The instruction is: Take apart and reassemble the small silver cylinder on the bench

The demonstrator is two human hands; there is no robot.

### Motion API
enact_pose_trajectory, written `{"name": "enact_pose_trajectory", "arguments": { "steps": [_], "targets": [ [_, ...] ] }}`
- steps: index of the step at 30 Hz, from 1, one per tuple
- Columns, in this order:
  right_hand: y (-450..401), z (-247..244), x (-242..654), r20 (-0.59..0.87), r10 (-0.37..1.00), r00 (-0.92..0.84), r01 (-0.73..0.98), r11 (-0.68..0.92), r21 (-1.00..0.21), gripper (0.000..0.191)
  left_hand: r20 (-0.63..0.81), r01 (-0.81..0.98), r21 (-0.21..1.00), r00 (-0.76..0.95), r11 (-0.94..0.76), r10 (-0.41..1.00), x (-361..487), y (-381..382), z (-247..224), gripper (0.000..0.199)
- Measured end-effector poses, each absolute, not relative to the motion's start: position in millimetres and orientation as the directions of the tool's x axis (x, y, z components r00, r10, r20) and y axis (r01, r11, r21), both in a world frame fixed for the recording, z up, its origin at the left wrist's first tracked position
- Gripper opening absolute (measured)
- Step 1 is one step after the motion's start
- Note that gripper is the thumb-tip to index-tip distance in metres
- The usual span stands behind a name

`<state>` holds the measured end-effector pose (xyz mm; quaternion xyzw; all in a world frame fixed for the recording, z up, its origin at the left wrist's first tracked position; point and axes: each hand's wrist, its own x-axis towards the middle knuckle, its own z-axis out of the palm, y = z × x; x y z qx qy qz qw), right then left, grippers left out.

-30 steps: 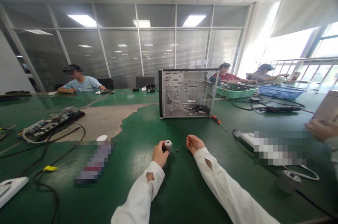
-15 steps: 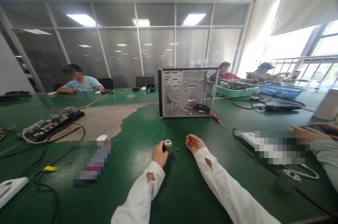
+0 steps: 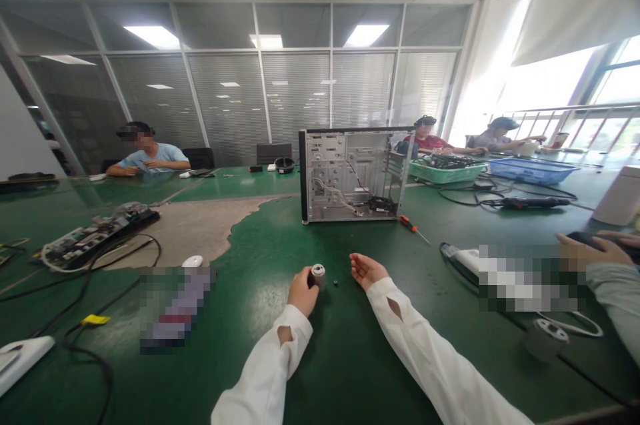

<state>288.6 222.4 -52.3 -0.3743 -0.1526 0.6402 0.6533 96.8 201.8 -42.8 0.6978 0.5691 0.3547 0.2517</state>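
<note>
Just below the frame's centre stands a smooth metallic cylinder (image 3: 319, 279), its left side hidden from me by the left hand (image 3: 301, 292), whose grip holds it. Beside it on the glossy green desk (image 3: 250, 325) lies a dark bit (image 3: 335, 283), too small to identify. The right hand's (image 3: 369, 271) grip is loose, half-curled.

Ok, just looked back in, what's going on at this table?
The person's left grip is around an upright silver cylinder. The right grip is loosely curled, with nothing visible in it. Between the two, a tiny dark part lies on the green table, apart from both. Beyond them stands a computer case, its side open, with an orange-handled screwdriver by its lower right corner. A similar cylinder stands off to the right.
</note>
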Motion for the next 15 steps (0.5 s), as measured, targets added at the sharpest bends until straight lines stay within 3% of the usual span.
{"name": "enact_pose_trajectory", "arguments": {
  "steps": [15],
  "targets": [
    [218.2, -48.9, 282.0, -0.153, 0.967, 0.206, -0.585, -0.003, -0.811, 0.025, 0.215, 0.62, 0.751, 0.095, -0.227, 0.972, 97.2, 202.7, -44.9, 0.039]
  ]
}}
